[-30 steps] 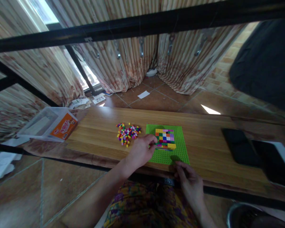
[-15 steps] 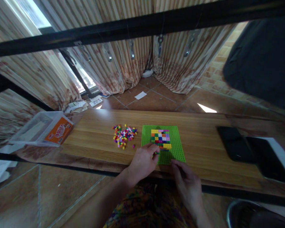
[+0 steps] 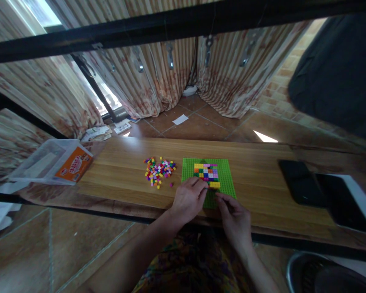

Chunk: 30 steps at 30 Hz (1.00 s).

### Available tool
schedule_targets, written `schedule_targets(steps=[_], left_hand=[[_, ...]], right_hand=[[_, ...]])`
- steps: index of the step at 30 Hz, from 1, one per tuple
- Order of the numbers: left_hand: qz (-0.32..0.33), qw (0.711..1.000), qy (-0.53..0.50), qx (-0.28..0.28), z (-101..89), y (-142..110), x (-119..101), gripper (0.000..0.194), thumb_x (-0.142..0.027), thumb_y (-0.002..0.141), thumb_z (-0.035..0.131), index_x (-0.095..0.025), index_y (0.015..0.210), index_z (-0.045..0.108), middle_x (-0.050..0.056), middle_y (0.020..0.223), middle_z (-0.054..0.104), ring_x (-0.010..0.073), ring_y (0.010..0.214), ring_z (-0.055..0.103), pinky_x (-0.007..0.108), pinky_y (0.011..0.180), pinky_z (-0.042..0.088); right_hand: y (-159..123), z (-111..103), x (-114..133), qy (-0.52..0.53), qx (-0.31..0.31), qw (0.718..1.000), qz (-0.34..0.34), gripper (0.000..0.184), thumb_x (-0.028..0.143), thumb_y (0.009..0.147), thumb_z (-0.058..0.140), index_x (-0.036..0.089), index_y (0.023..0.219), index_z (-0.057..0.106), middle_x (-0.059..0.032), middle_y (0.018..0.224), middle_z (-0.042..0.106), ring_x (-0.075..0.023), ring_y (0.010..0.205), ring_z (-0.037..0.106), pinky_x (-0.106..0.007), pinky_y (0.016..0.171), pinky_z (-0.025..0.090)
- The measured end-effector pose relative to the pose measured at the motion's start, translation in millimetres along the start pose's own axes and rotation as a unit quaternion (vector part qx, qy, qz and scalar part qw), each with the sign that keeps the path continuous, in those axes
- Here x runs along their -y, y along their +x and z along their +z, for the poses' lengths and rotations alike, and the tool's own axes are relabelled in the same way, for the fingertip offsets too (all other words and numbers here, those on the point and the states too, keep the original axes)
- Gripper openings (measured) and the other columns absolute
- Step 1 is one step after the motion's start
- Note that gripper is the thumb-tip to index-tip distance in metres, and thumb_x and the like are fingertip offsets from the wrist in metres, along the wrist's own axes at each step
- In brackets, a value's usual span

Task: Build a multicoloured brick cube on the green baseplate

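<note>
A green studded baseplate lies on the wooden tabletop, bearing a block of small toy bricks in many colours, with a yellow row along its near side. My left hand is closed over the near left part of the bricks, palm down. Its fingers cover whatever may be in them. Just right of it, my right hand has thumb and forefinger pinched together above the plate's near part. Anything in that pinch is too small to make out. A pile of loose bricks lies left of the plate.
One purple brick sits apart from the pile. A clear plastic tub with an orange label stands at the table's left end. Two dark flat devices, a near one and a farther-right one, lie at the right. A black bar crosses above.
My left hand has moved slightly up and right, its fingers now over the bricks' near edge; a green brick glimpsed at its fingertips is hidden. My right hand has moved up and left onto the plate.
</note>
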<state>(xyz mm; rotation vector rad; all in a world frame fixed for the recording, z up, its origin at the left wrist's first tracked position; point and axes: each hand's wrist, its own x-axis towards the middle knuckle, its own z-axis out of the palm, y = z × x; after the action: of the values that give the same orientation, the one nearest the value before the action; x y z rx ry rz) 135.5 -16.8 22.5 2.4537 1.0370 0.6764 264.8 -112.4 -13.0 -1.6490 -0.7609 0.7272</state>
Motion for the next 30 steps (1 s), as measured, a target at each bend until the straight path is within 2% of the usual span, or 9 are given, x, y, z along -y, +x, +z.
schedule_targets(steps=[4,12,18,23,30], left_hand=[[0.019,0.999,0.043,-0.021,5.7,6,0,0.011,-0.024,0.092,0.055,-0.022,0.09,0.065,0.003,0.095,0.065,0.018,0.093,0.059,0.034,0.083,0.044],[0.03,0.997,0.063,-0.029,7.9,8,-1,0.016,-0.024,0.093,0.055,-0.022,0.081,0.066,0.002,0.094,0.066,0.0169,0.092,0.058,0.035,0.082,0.039],[0.056,0.992,0.108,-0.045,10.5,6,-1,0.022,-0.025,0.095,0.05,-0.022,0.083,0.068,0.003,0.09,0.066,0.0163,0.086,0.056,0.036,0.08,0.037],[0.083,0.986,0.131,-0.054,14.0,5,0,0.025,-0.026,0.097,0.047,-0.021,0.085,0.068,0.004,0.092,0.067,0.0165,0.085,0.055,0.036,0.08,0.036],[0.096,0.984,0.137,-0.059,18.4,3,4,0.025,-0.026,0.098,0.045,-0.021,0.091,0.069,0.004,0.096,0.068,0.0166,0.088,0.055,0.036,0.084,0.036]], right_hand=[[1,-5,-4,0.006,-0.004,1.0,0.018,0.035,0.049,0.079,0.065,0.019,0.094,0.075,-0.0099,0.097,0.076,-0.0225,0.085,0.07,-0.036,0.078,0.056],[7,-9,-4,0.002,-0.017,1.0,0.027,0.035,0.048,0.078,0.065,0.018,0.093,0.075,-0.0091,0.094,0.075,-0.0216,0.082,0.069,-0.036,0.078,0.054],[18,-8,7,-0.044,-0.035,0.997,-0.054,0.037,0.047,0.084,0.059,0.018,0.103,0.072,-0.0103,0.101,0.074,-0.0213,0.086,0.068,-0.037,0.081,0.055],[30,-2,15,-0.124,0.002,0.978,-0.168,0.032,0.04,0.09,0.052,0.02,0.107,0.071,-0.0104,0.105,0.071,-0.0209,0.094,0.066,-0.037,0.085,0.053],[34,2,9,-0.141,0.007,0.972,-0.186,0.033,0.038,0.09,0.049,0.019,0.107,0.071,-0.0112,0.107,0.069,-0.0215,0.096,0.065,-0.038,0.087,0.052]])
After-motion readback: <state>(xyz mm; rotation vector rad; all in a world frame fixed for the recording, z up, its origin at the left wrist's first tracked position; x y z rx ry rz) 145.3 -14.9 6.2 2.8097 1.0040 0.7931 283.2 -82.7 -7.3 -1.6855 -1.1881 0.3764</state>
